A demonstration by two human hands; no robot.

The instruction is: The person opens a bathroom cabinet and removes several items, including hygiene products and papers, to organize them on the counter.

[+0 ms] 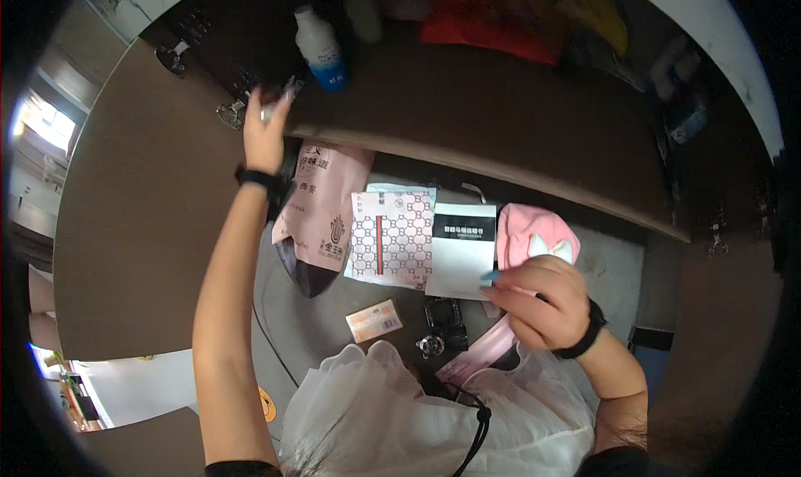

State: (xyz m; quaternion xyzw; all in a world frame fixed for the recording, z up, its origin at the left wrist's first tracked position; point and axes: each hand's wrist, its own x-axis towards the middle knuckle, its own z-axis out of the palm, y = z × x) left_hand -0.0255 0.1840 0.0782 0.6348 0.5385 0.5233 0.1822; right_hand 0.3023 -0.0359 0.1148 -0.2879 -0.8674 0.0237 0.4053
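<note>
My left hand [265, 133] reaches to the left end of the cabinet shelf, next to a metal hinge. Its thumb and fingers close around something small, dark and shiny, too blurred to name. My right hand [546, 303] hovers over the right side of the floor items with its fingers pinched; a bit of teal shows at the fingertips, and I cannot make out what they hold. Just beyond it lies a pink cloth item with a white bow [519, 231]. Left of that are a white booklet [461, 267], a patterned packet [400, 247] and a pink printed bag [321, 197].
A white and blue bottle [319, 50] stands on the shelf [467, 101], with a red bag [492, 18] farther back. The shelf edge overhangs the floor items. A small box [374, 321] and a round silver object [430, 346] lie near my white skirt [434, 418].
</note>
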